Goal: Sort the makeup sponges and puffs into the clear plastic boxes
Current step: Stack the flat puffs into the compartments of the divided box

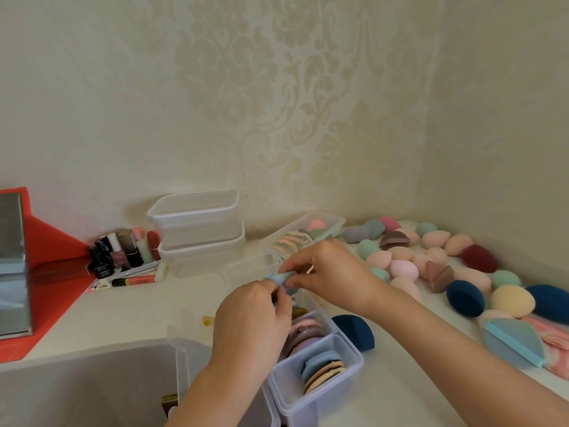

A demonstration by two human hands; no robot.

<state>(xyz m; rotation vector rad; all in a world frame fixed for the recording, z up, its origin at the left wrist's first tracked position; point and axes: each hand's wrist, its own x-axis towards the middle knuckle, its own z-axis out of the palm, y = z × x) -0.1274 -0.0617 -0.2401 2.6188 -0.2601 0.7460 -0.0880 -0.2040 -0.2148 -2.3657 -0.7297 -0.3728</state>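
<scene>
My left hand (pixel 252 312) and my right hand (pixel 329 269) both pinch a small light-blue puff (pixel 281 277) above a row of clear plastic boxes. The nearest clear box (pixel 311 392) holds flat round puffs in blue and beige; the box behind it (pixel 331 325) holds pink and purple puffs and is partly hidden by my left hand. Another long clear box (pixel 332 221) near the wall holds striped puffs and a few sponges. Several loose egg-shaped sponges (pixel 403 268) in pink, green, navy and maroon lie on the counter at the right.
Two stacked clear boxes (pixel 197 232) stand by the wall, beside nail polish bottles and cosmetics (pixel 120 254). A navy sponge (pixel 355 331) lies next to the near boxes. A blue triangular puff (pixel 511 340) lies at the right edge. A large translucent bin (pixel 92 386) fills the lower left; a red mat (pixel 58 266) lies at the left.
</scene>
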